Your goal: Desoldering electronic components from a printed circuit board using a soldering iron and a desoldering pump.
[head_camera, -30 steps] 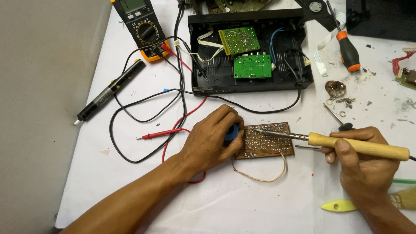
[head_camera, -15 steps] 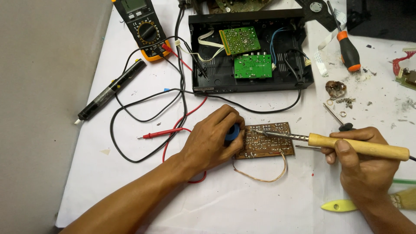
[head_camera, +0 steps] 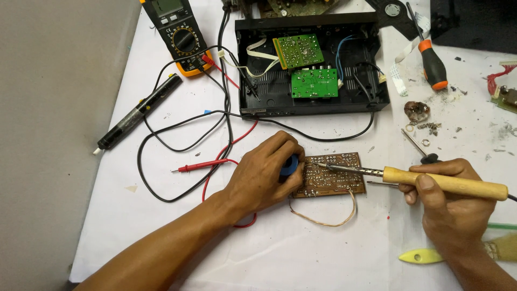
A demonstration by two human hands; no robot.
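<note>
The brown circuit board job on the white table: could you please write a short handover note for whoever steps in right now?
Left hand: presses the brown circuit board flat, copper side up, fingers around a blue part at its left edge.
Right hand: grips the wooden-handled soldering iron, tip on the board's upper left.
Nearby: red probe, multimeter, open black case.
Done: which joints are finished cannot be told.
Left: the joint under the tip.

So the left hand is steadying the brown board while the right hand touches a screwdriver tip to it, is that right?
Not quite. The right hand holds a soldering iron with a wooden handle, not a screwdriver; the head view shows its tip on the brown board. The left hand does steady the board.
</note>
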